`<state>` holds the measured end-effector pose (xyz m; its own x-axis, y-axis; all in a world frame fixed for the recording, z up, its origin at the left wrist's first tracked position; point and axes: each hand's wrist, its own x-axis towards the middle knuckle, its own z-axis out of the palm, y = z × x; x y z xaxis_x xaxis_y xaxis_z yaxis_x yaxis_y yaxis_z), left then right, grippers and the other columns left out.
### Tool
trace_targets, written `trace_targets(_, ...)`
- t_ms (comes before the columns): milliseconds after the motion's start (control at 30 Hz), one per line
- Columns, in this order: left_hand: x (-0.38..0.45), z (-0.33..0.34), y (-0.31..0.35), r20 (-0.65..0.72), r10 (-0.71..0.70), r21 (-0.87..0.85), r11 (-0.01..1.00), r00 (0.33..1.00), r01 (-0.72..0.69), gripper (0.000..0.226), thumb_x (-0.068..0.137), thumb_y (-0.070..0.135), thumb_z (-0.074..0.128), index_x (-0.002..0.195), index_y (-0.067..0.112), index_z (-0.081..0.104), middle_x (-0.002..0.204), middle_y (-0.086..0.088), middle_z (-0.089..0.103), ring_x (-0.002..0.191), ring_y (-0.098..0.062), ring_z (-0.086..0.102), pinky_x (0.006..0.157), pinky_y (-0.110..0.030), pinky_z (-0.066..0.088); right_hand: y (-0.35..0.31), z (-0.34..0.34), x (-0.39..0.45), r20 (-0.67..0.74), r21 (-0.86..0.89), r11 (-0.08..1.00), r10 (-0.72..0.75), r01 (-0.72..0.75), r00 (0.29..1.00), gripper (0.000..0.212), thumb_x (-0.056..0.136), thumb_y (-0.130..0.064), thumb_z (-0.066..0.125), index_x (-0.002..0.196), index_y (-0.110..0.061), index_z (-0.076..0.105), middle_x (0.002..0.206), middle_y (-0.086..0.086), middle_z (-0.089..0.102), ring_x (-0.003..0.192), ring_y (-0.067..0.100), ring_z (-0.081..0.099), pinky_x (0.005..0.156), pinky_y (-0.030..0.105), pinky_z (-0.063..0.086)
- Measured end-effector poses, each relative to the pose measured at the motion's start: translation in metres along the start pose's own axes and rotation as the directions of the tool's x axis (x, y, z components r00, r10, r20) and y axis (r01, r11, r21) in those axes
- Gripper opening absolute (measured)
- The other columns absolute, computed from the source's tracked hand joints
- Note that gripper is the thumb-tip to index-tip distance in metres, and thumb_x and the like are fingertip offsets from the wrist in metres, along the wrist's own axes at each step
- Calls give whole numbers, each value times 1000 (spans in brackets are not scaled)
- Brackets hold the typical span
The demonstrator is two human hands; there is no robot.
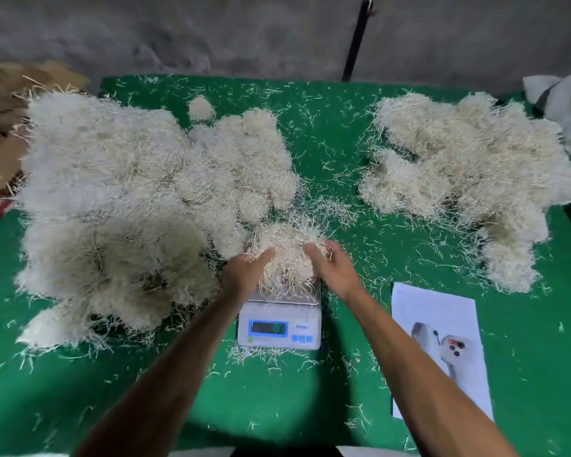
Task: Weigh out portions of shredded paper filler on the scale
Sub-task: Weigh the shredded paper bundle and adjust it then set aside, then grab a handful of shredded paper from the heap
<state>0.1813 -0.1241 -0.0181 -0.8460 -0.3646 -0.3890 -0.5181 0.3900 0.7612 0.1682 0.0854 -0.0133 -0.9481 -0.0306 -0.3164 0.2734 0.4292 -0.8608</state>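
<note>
A small white digital scale (279, 324) with a blue-framed display stands on the green table near the front middle. A clump of cream shredded paper (287, 255) sits on its platform. My left hand (248, 272) grips the clump from the left, fingers sunk into it. My right hand (335, 268) grips it from the right, its fingers curled into the shreds. A big heap of shredded paper (122, 206) covers the left of the table. A smaller heap of clumps (468, 179) lies at the right.
A printed sheet of paper (439, 351) lies right of the scale. Loose shreds are scattered over the green table (277, 400). Cardboard boxes (0, 127) stand at the left edge, a grey cloth (564, 100) at the far right, and a black pole (356, 41) behind.
</note>
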Motion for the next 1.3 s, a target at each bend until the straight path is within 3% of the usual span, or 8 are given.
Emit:
trace_targets(67,-3,-5,-22,47,93,66,993,995,-96,55,75,65,77,63,27,38,53,7,42,47,-12,39,47,-24,32,19,3,-7,11,-78,994,-69,70,998,63,100,-64,49,127,-8,63,102,6,74,73,25,69,81,28,60)
trace_targets(167,-6,-21,-46,-30,230,-46,972,973,-231,43,87,50,73,66,32,41,48,9,47,42,0,49,43,-14,36,44,4,-13,-232,40,999,8,2,973,39,109,-37,45,113,-6,67,91,-1,71,70,28,65,58,28,58)
trace_targets(300,-13,-30,-87,-105,215,55,976,971,-210,41,107,34,43,73,12,49,64,2,46,56,-11,45,47,-25,36,83,14,-31,-238,-87,978,164,-190,957,35,111,-22,40,135,-2,55,115,15,67,95,25,62,89,42,53)
trace_targets(367,-21,-27,-123,70,171,306,934,983,-185,26,106,21,44,111,3,62,111,-15,63,106,-27,60,86,-39,53,106,23,-50,-115,-361,917,135,-168,984,41,107,-12,46,147,-6,49,150,13,50,128,29,55,110,39,47)
trace_targets(400,-30,-26,-141,161,131,436,880,978,-189,36,104,20,47,138,7,53,145,-13,49,135,-29,46,111,-44,41,116,29,-61,-49,-504,856,102,-113,994,48,105,-10,48,153,-9,43,164,8,34,146,27,40,120,37,36)
trace_targets(467,-47,-19,-167,251,134,562,786,959,-257,63,105,28,45,160,19,16,168,1,1,155,-20,3,125,-45,11,131,41,-78,9,-694,719,43,-25,999,63,105,-10,45,163,-14,22,173,0,4,159,19,7,126,31,14)
trace_targets(733,-50,-8,-174,277,69,644,727,958,-238,71,106,23,36,159,22,-11,161,2,-29,150,-15,-22,127,-42,0,123,52,-82,12,-765,640,114,-64,993,70,104,-13,44,164,-10,8,172,6,-5,159,23,-3,130,37,7)
trace_targets(1300,-42,-22,-167,368,-20,626,744,930,-232,101,91,24,70,160,25,-4,164,4,-24,153,-16,-15,125,-41,0,123,49,-79,68,-851,524,155,-23,986,62,110,-22,29,164,-11,1,170,5,-13,158,22,-7,128,35,8)
